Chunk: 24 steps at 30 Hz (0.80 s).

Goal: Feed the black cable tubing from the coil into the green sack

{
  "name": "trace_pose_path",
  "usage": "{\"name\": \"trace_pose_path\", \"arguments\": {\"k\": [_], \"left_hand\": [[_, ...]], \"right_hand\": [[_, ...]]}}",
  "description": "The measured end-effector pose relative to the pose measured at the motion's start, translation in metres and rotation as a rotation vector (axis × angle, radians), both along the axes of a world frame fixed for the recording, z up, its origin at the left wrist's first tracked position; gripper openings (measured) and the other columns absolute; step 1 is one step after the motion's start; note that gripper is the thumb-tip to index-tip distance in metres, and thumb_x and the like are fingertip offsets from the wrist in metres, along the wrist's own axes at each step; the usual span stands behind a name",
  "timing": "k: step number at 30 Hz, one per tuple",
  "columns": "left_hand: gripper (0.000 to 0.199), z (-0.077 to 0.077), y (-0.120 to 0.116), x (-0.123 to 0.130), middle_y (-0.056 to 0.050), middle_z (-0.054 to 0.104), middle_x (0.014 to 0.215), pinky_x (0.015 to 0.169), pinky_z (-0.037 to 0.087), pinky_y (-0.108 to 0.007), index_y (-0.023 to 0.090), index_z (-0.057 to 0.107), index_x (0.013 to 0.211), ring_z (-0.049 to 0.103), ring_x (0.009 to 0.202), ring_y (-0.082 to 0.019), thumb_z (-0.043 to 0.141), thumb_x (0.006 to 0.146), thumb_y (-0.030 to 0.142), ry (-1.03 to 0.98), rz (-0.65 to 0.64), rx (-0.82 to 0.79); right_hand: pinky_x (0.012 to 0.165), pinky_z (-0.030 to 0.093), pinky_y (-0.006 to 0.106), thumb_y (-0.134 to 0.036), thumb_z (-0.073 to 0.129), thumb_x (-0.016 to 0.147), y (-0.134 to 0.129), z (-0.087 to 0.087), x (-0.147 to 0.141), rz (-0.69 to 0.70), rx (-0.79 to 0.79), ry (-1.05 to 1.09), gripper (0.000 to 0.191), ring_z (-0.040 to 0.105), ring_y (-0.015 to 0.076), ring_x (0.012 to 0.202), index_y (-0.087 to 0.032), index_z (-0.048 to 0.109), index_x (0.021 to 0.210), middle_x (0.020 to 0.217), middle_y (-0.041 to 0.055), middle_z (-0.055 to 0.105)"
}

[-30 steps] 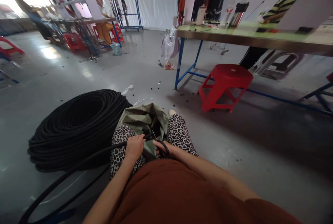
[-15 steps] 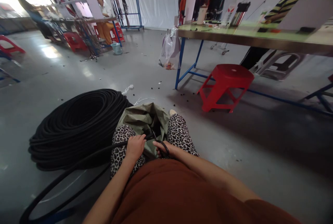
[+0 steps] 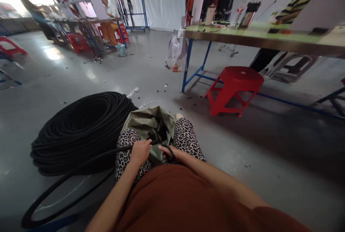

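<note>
My left hand is closed around a thick black cord near its end, above my left thigh. That cord loops down at the lower left, beside a big black coil on the floor. In my right hand is a pair of scissors with dark handles, its fingers wrapped round them. The blades point up and left, next to the cord's end; whether they touch it I cannot tell. Below both hands, an olive-green sack stands open between my knees, its inside dark.
A red stool stands at right by a long table with blue legs. A plastic bag hangs at the table's end. People sit and stand at far tables. Small black bits and white string lie on the floor.
The cord's loop at the lower left has shifted slightly. Both hands keep nearly the same place and grip.
</note>
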<state>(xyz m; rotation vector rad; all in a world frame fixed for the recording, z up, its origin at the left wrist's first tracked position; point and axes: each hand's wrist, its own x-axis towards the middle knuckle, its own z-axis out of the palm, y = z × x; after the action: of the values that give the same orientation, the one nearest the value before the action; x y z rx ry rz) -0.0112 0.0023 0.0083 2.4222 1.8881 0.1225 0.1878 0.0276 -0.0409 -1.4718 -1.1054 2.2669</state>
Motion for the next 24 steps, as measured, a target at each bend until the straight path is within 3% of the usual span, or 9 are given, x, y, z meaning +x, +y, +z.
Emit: {"name": "trace_pose_path", "arguments": {"k": [11,24], "left_hand": [[0.033,-0.002,0.001,0.002,-0.01,0.074,0.103,0.084,0.043,-0.041,0.018,0.065,0.12,0.067,0.096,-0.026,0.042,0.098,0.029,0.005,0.027,0.021],[0.034,-0.004,0.0,0.006,-0.012,0.074,0.103,0.084,0.043,-0.043,0.017,0.066,0.12,0.066,0.097,-0.028,0.044,0.097,0.028,0.049,0.06,0.028]], "right_hand": [[0.038,0.039,0.021,-0.046,0.053,0.099,-0.003,0.019,-0.003,-0.044,0.097,-0.171,0.046,0.046,0.01,0.036,-0.015,0.053,0.065,0.046,-0.003,0.047],[0.046,0.035,0.022,-0.048,0.058,0.096,0.001,0.009,-0.003,0.156,0.384,-0.438,0.054,0.045,0.0096,0.042,-0.016,0.053,0.053,0.046,-0.0008,0.048]]}}
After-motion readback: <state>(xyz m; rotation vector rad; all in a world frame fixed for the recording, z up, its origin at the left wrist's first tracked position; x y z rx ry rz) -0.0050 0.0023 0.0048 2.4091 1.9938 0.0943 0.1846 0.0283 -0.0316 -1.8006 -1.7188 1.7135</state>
